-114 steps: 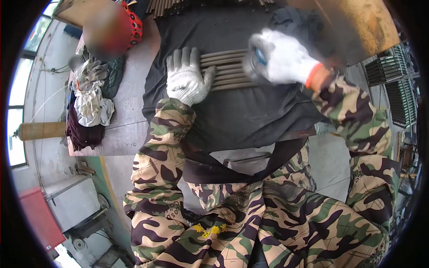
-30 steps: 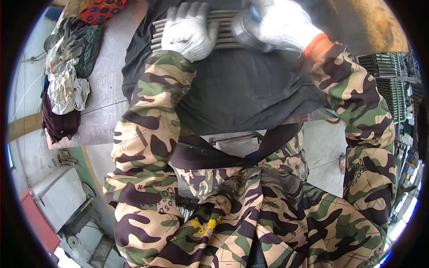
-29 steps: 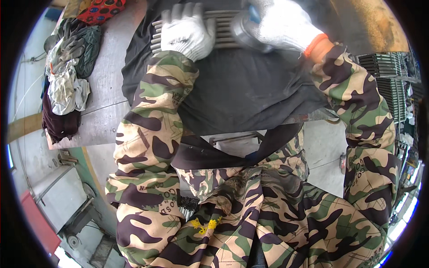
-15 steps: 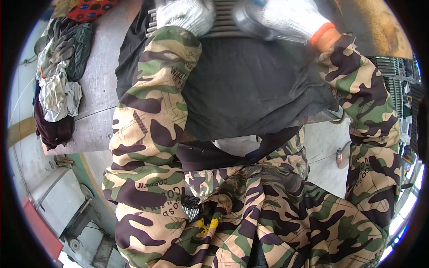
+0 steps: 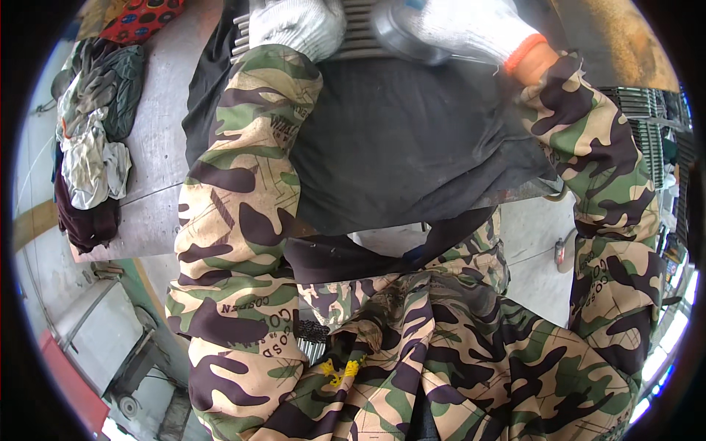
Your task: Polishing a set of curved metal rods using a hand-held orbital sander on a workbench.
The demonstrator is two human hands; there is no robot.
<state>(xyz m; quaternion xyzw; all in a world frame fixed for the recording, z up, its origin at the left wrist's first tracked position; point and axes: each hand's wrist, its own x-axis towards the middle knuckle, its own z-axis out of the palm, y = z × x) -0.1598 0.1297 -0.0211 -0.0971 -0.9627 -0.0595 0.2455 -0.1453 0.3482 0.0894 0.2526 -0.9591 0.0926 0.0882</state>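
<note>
My left hand (image 5: pixel 298 28), in a white knit glove, lies on a row of parallel metal rods (image 5: pixel 360 28) at the top of the view. Its fingers run out of the picture, so their hold is hidden. My right hand (image 5: pixel 471 28), gloved in white with an orange cuff, grips a round, grey, dish-shaped tool (image 5: pixel 401 33) over the rods' right part. The tool is smeared and cut off by the upper edge, so its exact kind is unclear. Beneath and in front of the rods, a black cloth (image 5: pixel 412 140) drapes over the table's near edge.
On the left of the metal-topped table (image 5: pixel 158 125) lies a heap of rags and gloves (image 5: pixel 88 154), with a red patterned cloth (image 5: pixel 143 18) behind it. A brownish board (image 5: pixel 625 44) is at the far right. Stacked metal rods (image 5: pixel 647 140) stand beyond my right arm. A wheeled machine (image 5: pixel 125 353) stands lower left.
The whole view has shifted slightly, with hands and table sitting a little further left. Both hands keep their places on the rods and the round tool.
</note>
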